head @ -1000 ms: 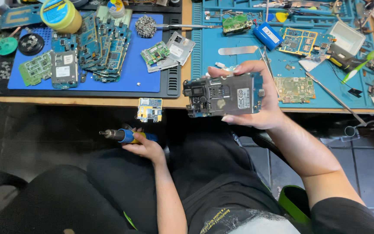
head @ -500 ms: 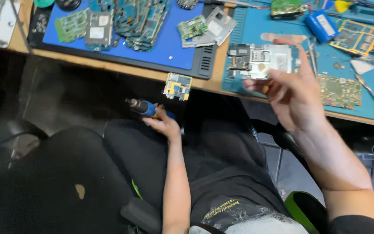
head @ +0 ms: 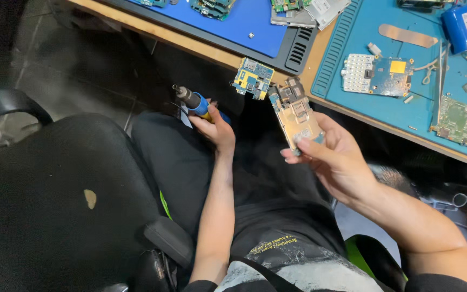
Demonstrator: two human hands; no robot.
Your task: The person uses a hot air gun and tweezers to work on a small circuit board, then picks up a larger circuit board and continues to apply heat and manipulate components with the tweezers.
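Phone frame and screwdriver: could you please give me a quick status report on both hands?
Left hand grips blue screwdriver over lap. Right hand holds phone frame, tilted, off the bench. Small circuit board overhangs bench edge between them.

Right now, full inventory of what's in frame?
phone frame: 1, grey and gold, in right hand's grip below the desk edge
screwdriver: 1, blue and yellow handle, in left hand's grip over the lap
small circuit board: 1, blue and yellow, hanging off the desk edge
blue mat: 1, blue, desk, left part
teal mat: 1, teal, desk, right part
keypad board: 1, blue and white, on teal mat
green board: 1, green, teal mat, right
blue cylinder: 1, blue, top right
office chair: 1, black, left
left hand: 1
right hand: 1
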